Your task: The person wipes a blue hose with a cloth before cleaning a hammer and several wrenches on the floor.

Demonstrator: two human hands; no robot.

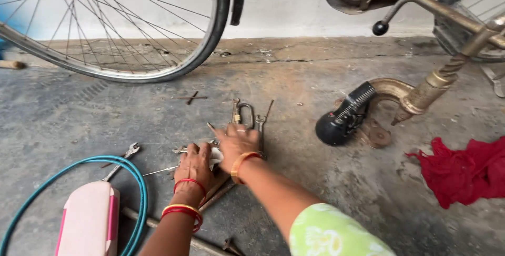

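we look down on a grey, stained concrete floor [326, 93], where a scatter of worn steel spanners and pliers [247, 116] lies together near the middle, probably so any tool is within reach of the upturned bicycle. our left hand [194, 169], with red and yellow bangles at the wrist, rests palm down on the near side of the pile, its fingers [185, 153] curled over a small white rag or scrap [216, 155]; we cannot tell whether they actually grip it. our right hand [236, 143], with an orange bangle, lies flat on the tools just beside the left, fingers spread and released, pressing rather than grasping. a lone open-ended steel spanner [122, 160] lies apart towards the left, touching a loop of teal rubber hose [113, 162] that curls around a pale pink plastic case [89, 219] at the near left corner of the floor. behind, a spoked bicycle wheel [173, 51] hangs against the white wall. to the right a black rubber handlebar grip [342, 116] on a rusty curved bar rests on the floor, propping the bicycle, and a crumpled red cloth [465, 172] lies at the right edge.
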